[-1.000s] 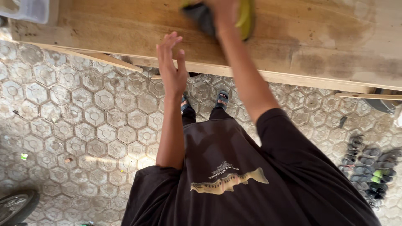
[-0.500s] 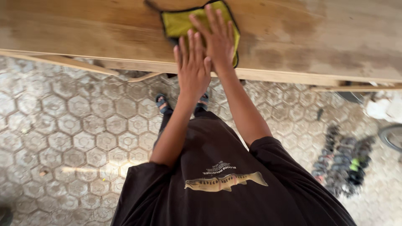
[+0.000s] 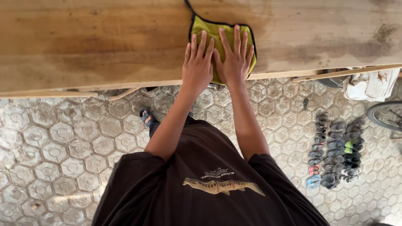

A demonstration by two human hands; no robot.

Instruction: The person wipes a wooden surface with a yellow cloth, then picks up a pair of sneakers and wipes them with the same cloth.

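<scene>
Both hands lie flat, fingers spread, palms down on a yellow-green cloth (image 3: 222, 35) with a black hem, which rests on the wooden worktop (image 3: 96, 46) close to its near edge. The left hand (image 3: 197, 67) covers the cloth's left part, partly resting on bare wood, and the right hand (image 3: 235, 58) sits just beside it, thumbs touching or nearly so; neither hand grips anything, both only press on the cloth. A black cord or hem tail runs from the cloth's upper left corner toward the top edge of the view. The worktop's wood is stained darker in patches. Below it, the floor (image 3: 54, 142) is paved in hexagonal tiles. A sandalled foot (image 3: 145, 117) shows under the worktop edge. To the right, a row of sandals (image 3: 335, 150) lies on the floor, near a bicycle wheel (image 3: 385, 115) and a pale rag (image 3: 370, 86).
</scene>
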